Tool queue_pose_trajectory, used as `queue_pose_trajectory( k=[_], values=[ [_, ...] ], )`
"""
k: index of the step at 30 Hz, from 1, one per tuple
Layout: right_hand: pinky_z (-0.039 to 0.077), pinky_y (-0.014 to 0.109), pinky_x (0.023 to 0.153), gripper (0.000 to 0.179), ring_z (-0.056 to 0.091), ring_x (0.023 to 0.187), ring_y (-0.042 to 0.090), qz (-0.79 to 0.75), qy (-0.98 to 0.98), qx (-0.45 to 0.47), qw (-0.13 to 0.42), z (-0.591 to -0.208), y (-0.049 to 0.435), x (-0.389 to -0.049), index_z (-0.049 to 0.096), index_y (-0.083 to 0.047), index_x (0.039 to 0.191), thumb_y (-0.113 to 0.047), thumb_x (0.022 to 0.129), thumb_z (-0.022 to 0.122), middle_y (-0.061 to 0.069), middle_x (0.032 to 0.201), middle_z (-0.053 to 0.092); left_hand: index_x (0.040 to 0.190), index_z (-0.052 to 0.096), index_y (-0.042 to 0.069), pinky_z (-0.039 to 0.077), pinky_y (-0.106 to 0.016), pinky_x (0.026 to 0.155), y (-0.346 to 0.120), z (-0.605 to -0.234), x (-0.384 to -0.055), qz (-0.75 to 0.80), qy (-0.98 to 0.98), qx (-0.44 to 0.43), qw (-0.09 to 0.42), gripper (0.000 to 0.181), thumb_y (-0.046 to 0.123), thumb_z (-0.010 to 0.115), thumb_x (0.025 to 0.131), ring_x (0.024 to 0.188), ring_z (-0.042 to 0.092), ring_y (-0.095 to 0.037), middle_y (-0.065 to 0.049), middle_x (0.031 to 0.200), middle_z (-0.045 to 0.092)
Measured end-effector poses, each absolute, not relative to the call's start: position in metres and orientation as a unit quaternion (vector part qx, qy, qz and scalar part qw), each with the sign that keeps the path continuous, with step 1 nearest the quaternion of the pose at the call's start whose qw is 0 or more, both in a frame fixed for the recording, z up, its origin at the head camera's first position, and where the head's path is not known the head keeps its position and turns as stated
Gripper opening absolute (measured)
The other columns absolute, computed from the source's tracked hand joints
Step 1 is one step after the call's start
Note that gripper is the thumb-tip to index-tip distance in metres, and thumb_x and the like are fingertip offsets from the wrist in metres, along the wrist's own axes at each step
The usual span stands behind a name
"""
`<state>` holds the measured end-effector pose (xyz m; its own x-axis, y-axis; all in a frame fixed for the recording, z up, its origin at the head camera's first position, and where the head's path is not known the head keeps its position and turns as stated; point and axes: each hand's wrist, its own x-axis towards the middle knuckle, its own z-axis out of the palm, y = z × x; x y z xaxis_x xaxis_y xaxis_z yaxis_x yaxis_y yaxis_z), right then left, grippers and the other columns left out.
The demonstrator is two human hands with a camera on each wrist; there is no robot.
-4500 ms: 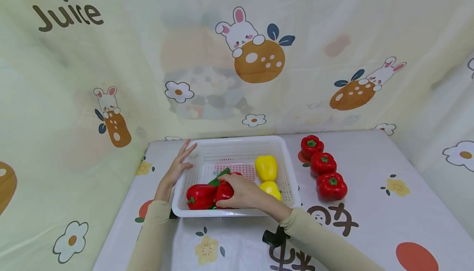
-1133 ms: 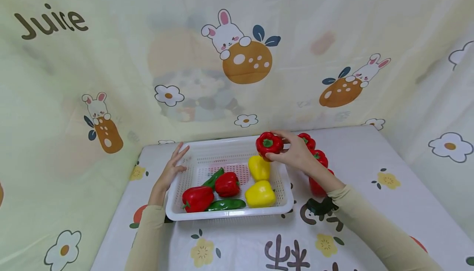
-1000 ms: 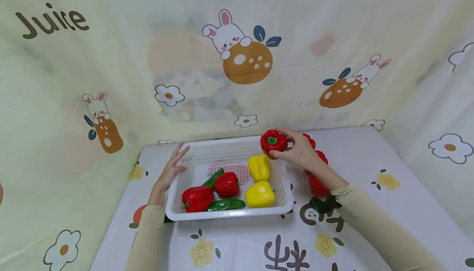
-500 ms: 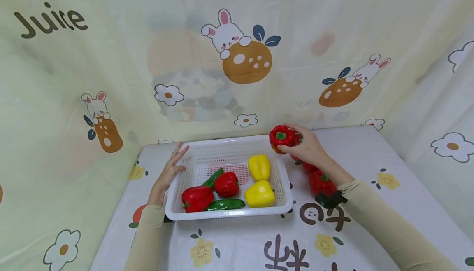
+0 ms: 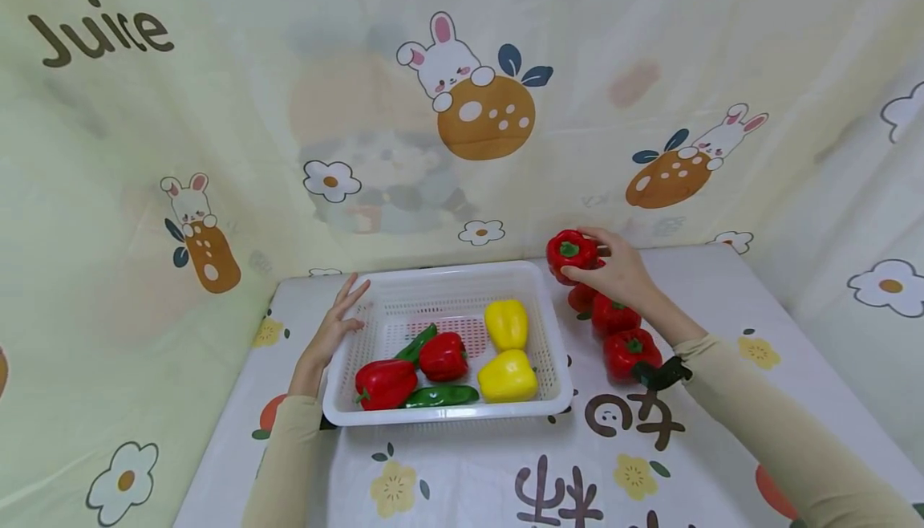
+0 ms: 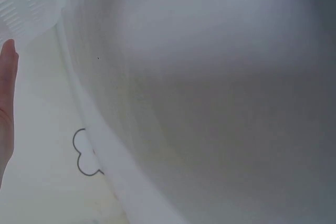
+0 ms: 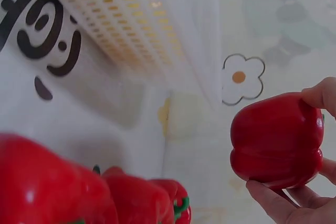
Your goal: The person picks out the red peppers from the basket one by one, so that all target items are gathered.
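My right hand grips a red bell pepper with a green stem, raised beyond the back right corner of the white perforated basket. In the right wrist view, the thumb and fingers lie on opposite sides of this pepper. Below and nearer me, more red bell peppers stand in a row on the table, the farthest partly hidden by the hand. My left hand, fingers extended, rests at the basket's left rim; only its edge shows in the left wrist view.
Inside the basket lie two red bell peppers, two yellow bell peppers and two green elongated vegetables. A patterned cloth covers the table, and a printed curtain rises right behind it.
Earlier my right hand was among the peppers in the basket. It has since lifted a red bell pepper out and carried it right and backward past the rim. My left hand stays put.
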<state>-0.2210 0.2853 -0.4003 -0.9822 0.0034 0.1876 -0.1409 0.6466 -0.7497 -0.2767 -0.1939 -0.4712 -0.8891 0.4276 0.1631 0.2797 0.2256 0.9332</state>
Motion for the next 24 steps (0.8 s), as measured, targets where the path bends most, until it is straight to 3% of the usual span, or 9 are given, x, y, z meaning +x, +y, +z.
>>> queue_pose_trajectory(
  k=[11,20,24],
  values=[
    [0.047,0.059,0.09,0.075,0.045,0.121,0.046,0.409,-0.904,0.005,0.123,-0.4,0.311,-0.226,0.039,-0.003,0.147,-0.03,0.087,0.073,0.027,0.14,0.046,0.148,0.033,-0.008,0.006,-0.068,0.111,-0.193,-0.47,-0.277,0.587,0.775,0.224,0.067,0.065,-0.015,0.046,0.084,0.149,-0.005,-0.041,-0.022,0.163,0.001],
    [0.048,0.058,0.088,0.078,0.044,0.121,0.047,0.41,-0.903,-0.033,0.122,-0.408,0.332,-0.231,0.036,-0.002,0.149,-0.035,0.088,0.072,0.028,0.142,0.044,0.148,0.032,-0.008,0.011,-0.067,0.112,-0.193,-0.471,-0.276,0.594,0.771,0.216,0.072,0.066,-0.014,0.046,0.083,0.149,-0.005,-0.04,-0.02,0.164,0.0],
    [0.049,0.058,0.088,0.079,0.043,0.122,0.046,0.412,-0.902,-0.049,0.121,-0.413,0.34,-0.233,0.034,-0.002,0.149,-0.037,0.089,0.07,0.027,0.143,0.042,0.147,0.032,-0.01,0.007,-0.067,0.112,-0.194,-0.471,-0.277,0.59,0.774,0.221,0.066,0.067,-0.014,0.047,0.083,0.148,-0.006,-0.041,-0.022,0.163,0.0]
  ],
)
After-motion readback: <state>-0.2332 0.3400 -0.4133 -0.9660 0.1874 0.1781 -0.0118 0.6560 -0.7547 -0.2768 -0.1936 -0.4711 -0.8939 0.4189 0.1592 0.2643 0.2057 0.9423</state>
